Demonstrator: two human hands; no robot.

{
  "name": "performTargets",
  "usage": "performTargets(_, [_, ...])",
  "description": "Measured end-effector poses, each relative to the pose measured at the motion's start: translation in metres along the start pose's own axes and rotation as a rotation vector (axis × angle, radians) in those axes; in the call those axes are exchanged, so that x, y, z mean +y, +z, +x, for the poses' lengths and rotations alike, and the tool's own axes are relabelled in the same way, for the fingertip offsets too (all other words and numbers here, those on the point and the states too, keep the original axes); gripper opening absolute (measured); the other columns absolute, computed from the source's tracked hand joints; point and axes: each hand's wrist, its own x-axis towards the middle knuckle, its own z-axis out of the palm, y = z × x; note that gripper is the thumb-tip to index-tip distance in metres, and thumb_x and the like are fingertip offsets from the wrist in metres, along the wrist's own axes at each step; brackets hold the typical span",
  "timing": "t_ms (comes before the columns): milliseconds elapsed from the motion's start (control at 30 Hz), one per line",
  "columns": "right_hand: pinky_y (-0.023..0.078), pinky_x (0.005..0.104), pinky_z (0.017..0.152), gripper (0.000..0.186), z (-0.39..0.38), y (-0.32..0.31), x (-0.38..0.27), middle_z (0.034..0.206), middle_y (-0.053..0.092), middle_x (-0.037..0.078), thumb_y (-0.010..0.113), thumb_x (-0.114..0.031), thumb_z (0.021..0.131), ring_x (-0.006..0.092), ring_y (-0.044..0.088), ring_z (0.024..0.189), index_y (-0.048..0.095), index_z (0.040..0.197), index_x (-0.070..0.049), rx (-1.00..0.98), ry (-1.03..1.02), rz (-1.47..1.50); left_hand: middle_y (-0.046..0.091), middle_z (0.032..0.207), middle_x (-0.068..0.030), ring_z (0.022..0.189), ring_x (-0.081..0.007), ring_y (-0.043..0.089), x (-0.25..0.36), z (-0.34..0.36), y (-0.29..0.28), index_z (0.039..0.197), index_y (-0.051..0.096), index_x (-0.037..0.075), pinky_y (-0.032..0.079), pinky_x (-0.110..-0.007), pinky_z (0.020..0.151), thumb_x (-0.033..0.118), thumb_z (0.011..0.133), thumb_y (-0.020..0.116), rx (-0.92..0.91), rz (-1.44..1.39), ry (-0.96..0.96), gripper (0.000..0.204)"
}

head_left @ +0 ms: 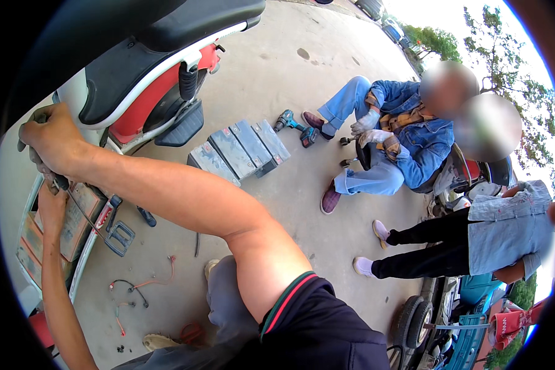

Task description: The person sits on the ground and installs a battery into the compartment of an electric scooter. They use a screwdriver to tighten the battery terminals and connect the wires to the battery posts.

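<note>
My right hand is at the upper left with its fingers curled, above the open battery bay of a red and white electric scooter. A screwdriver, dark-handled with a long thin shaft, extends from below its fingers toward the bay's edge. My left hand reaches in beneath, close to the handle; its fingers are mostly hidden. Boxy batteries with brownish tops fill the bay beside and under my left forearm.
Several grey batteries stand in a row on the concrete, with a cordless drill beyond. Loose red and black wires lie near my feet. A pedal juts from the scooter. One person sits; another stands at right.
</note>
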Motion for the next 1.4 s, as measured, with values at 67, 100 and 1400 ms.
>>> performTargets(67, [0.036,0.0342,0.037,0.015,0.006,0.013,0.008,0.053,0.053,0.010,0.058,-0.007,0.089,0.0167,0.045,0.038,0.060,0.078,0.003,-0.013,0.041,0.023,0.072,0.099,-0.0079,0.082,-0.0182,0.067,-0.023,-0.004,-0.006,0.128,0.064,-0.007,0.053,-0.035,0.078,0.021,0.092,0.078,0.115,0.019,0.225,0.047])
performTargets(100, [0.036,0.0345,0.037,0.015,0.005,0.012,0.009,0.053,0.052,0.010,0.059,-0.008,0.090,0.0168,0.045,0.038,0.060,0.080,0.003,-0.015,0.042,-0.003,0.073,0.106,-0.0125,0.089,-0.0220,0.070,-0.025,0.000,-0.011,0.139,0.060,-0.007,0.055,-0.036,0.085,0.018,0.092,0.078,0.028,-0.229,0.045,0.057])
performTargets(1400, [0.040,0.0271,0.042,0.022,-0.023,-0.064,0.078,0.080,0.070,0.005,0.074,-0.013,0.093,0.0083,0.050,0.051,0.073,0.108,0.003,-0.125,0.523,-0.643,0.059,0.079,-0.0051,0.069,-0.0150,0.058,0.078,-0.048,-0.062,0.087,0.060,0.003,0.047,-0.033,0.063,0.009,0.095,0.056,-0.234,-0.636,-0.443,0.011])
